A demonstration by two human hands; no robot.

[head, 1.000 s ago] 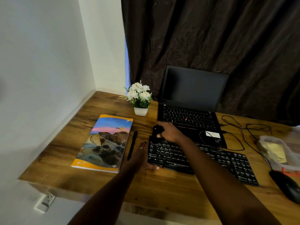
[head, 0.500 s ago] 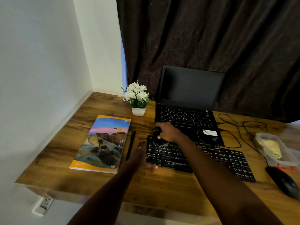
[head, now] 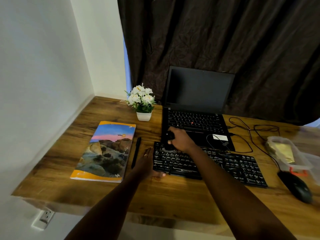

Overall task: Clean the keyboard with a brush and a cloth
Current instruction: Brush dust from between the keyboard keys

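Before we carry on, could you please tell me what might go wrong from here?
1. The brush in the right hand works right beside the laptop, so dust may be flicked onto its keys.
2. The left hand braces only the left end of the keyboard; the far end might swing.

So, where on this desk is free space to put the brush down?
Free: the desk is bare along its front edge, before book and keyboard; the back left corner, between wall and flower pot. Crowded: the right side, with cables, plastic box and mouse; the gap between book and keyboard holds the pen and left hand.
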